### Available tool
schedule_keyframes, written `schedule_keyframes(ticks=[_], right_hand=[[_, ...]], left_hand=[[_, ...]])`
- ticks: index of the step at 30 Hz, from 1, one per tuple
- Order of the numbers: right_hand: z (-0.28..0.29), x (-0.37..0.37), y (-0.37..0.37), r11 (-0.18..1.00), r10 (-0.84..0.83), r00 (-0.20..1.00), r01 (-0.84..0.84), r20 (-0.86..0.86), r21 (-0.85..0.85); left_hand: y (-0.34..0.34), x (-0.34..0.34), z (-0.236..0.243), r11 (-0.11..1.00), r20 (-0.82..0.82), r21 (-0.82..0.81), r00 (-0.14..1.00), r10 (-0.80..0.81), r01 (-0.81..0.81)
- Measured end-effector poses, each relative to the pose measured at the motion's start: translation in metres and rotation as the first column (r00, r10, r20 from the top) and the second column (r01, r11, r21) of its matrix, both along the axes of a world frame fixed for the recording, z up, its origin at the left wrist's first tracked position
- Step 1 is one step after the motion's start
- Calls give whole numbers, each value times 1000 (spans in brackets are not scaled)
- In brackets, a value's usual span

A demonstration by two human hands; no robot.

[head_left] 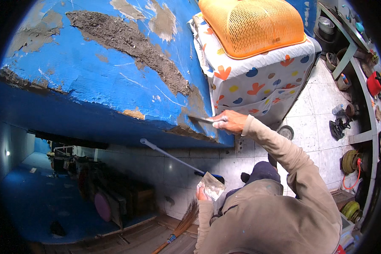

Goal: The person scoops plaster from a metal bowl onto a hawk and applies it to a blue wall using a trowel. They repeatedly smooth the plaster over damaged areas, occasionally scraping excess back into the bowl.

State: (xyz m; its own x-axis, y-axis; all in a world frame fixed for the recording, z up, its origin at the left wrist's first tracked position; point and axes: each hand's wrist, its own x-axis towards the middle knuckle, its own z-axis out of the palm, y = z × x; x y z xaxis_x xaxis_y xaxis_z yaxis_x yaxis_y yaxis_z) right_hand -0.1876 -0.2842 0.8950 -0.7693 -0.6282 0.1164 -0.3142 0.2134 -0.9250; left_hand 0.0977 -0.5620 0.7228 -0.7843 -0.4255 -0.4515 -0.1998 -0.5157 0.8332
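My right hand [229, 121] is closed round a putty knife [201, 119]. Its flat blade lies against the blue wall [101, 80], close to the wall's lower corner edge. Grey filler smears surround the blade, and a long rough grey patch [129, 42] runs across the paint further up. Lower down, near my body, my left hand [203, 193] grips a small square plate [212, 186] smeared with pale paste. Some of that hand's fingers are hidden by the plate.
An orange perforated basket [258, 27] sits on a cloth-covered appliance [254, 80] beside the wall. On the tiled floor lie a long-handled tool [169, 155] and a straw broom [184, 224]. Shelves [362, 137] with pots and green gas cylinders [349, 161] line the right.
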Motion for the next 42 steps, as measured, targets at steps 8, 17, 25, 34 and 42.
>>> schedule_keyframes(ticks=[8, 17, 25, 34, 42], right_hand=[[-22, -17, -2, 963, -255, 896, 269, 363, 12], [-43, -41, -29, 895, -419, 824, 445, 382, 24], [-40, -56, -57, 832, -535, 756, 549, 378, 79], [-61, -61, -28, 940, -341, 891, 334, 299, 76], [-54, -72, -41, 889, -430, 844, 458, 320, -13]], left_hand=[[11, -10, 19, 1000, -11, 6, 1000, 9, -9], [-17, 12, -4, 953, 32, -289, 995, -92, 97], [-14, 8, -11, 998, 6, -40, 999, 45, -45], [-20, 21, -22, 997, 50, -24, 996, 69, -68], [-12, 4, 2, 995, 59, -92, 997, 42, -36]])
